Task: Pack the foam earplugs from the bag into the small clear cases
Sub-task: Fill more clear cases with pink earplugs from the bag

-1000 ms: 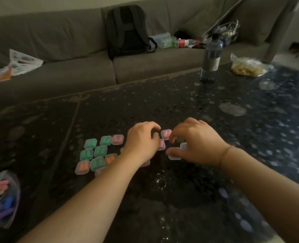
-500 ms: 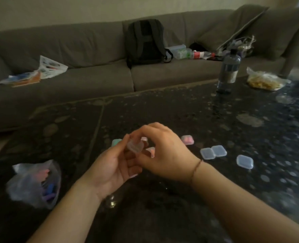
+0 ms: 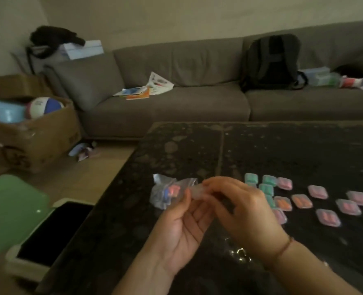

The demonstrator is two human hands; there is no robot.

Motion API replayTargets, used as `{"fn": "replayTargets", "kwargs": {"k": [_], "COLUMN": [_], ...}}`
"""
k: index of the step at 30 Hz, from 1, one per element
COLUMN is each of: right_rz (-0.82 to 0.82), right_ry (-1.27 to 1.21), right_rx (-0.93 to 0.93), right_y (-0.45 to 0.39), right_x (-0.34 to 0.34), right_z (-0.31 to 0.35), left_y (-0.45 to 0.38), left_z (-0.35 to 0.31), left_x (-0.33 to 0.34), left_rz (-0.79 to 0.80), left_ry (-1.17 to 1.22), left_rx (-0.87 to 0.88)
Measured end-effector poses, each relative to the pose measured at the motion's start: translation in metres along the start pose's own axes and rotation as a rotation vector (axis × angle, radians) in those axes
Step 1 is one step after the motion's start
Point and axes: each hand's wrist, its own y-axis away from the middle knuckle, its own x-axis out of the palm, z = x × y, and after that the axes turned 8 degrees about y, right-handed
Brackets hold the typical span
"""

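Both hands, the left hand (image 3: 182,224) and the right hand (image 3: 243,207), still pinched one empty clear case (image 3: 197,191) between them above the counter (image 3: 176,150). The earplug bag (image 3: 165,193), earlier far left, lay just beyond them; filled cases (image 3: 302,201) sat right.

The bag (image 3: 165,193) lies on the table (image 3: 282,150). The filled cases (image 3: 316,201) lie at its 3 o'clock. Both hands (image 3: 218,209) are between them. The sofa (image 3: 197,92) stands at 12 o'clock, behind the table.
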Motion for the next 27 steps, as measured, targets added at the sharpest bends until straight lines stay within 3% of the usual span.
{"fn": "replayTargets", "kwargs": {"k": [10,15,20,22,24,27], "right_rz": [0.078,0.039,0.073,0.131,0.088,0.118], "right_ry": [0.269,0.176,0.193,0.098,-0.027,0.136], "right_rx": [-0.207,-0.055,0.029,0.061,0.144,0.187], "right_y": [0.014,0.018,0.017,0.018,0.018,0.009], "right_x": [0.021,0.024,0.019,0.02,0.021,0.03], "right_z": [0.003,0.008,0.0,0.0,0.0,-0.012], "left_y": [0.013,0.017,0.021,0.019,0.013,-0.001], "left_z": [-0.008,-0.018,-0.025,-0.028,-0.037,-0.059], "left_x": [-0.033,-0.039,-0.041,-0.039,-0.039,-0.042], "left_rz": [-0.021,0.026,0.111,0.064,-0.023,-0.165], "left_ry": [-0.159,-0.316,-0.573,-0.595,-0.565,-0.531], "left_rx": [-0.043,-0.103,-0.294,-0.296,-0.244,-0.08]}}
